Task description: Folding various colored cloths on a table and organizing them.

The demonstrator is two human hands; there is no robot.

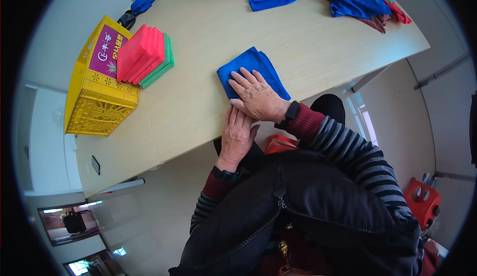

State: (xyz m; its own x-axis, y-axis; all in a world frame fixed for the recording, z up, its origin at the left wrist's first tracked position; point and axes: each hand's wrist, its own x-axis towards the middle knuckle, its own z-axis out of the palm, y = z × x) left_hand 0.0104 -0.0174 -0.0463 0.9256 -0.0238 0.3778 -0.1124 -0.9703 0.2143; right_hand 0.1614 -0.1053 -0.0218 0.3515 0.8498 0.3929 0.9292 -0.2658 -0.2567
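Observation:
A folded blue cloth lies flat near the table's front edge, its layers showing along the right side. My right hand is pressed flat on top of it, fingers stretched out and a little apart. Close by, my left hand rests at the cloth's near-left corner, with its fingers extended and the tips by the heel of my right hand. Neither hand grips anything. Part of the cloth's near side is hidden under my hands.
On the left of the table stands a yellow plastic crate. A stack of folded red and green cloths leans beside it. Loose blue, green and red cloths are heaped at the far side. A phone lies near the left end.

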